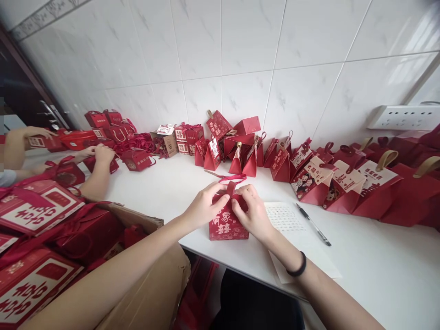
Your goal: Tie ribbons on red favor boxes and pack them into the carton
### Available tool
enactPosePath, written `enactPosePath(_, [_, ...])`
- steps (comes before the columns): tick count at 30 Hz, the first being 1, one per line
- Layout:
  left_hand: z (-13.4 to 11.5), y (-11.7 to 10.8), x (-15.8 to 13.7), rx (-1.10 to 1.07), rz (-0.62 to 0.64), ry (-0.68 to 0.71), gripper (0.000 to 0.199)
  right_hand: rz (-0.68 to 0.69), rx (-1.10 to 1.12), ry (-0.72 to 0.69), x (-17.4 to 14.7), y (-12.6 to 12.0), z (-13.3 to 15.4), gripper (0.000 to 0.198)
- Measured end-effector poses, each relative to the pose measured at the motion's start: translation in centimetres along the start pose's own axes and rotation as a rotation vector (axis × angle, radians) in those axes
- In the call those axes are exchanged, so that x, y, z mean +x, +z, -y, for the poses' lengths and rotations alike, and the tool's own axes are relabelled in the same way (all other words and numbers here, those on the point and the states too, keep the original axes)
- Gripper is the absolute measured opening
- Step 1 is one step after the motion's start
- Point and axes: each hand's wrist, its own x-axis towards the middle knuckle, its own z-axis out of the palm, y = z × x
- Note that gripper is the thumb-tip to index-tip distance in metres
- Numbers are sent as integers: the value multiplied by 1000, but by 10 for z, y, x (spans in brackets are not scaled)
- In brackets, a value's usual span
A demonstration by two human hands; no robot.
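Observation:
A red gift box [229,229] with white Chinese characters stands upright at the table's front edge, a ribbon loop [231,187] at its top. My left hand [206,204] pinches the box's upper left side, thumb on the front and fingers behind. On the upper right side, my right hand [250,208] grips the same box, its fingers curled near the loop. Just behind the box lie scissors [229,176] with pink-red handles. Under my right forearm is a sheet of paper [285,217] with handwriting.
A black pen [313,224] lies right of the paper. Several finished-looking red boxes [347,183] line the wall. At left stands a cardboard carton [151,261] full of red boxes. Other people's hands [103,156] handle boxes at far left. A power strip [405,117] hangs on the wall.

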Motion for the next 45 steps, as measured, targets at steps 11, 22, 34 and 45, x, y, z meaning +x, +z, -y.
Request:
enactPosePath(11, [2,9,4,-115,-101,-47,17,16,42,10,0,0,0,9])
enactPosePath(22, [10,6,1,-183,-98,-34,7,20,42,13,1,-1,1,9])
enactPosePath(34, [11,2,-1,61,-66,366,17,35,40,1,1,-3,1,8])
enactPosePath(45, [14,4,-4,-156,-76,92,30,45,61,24,2,-3,2,10])
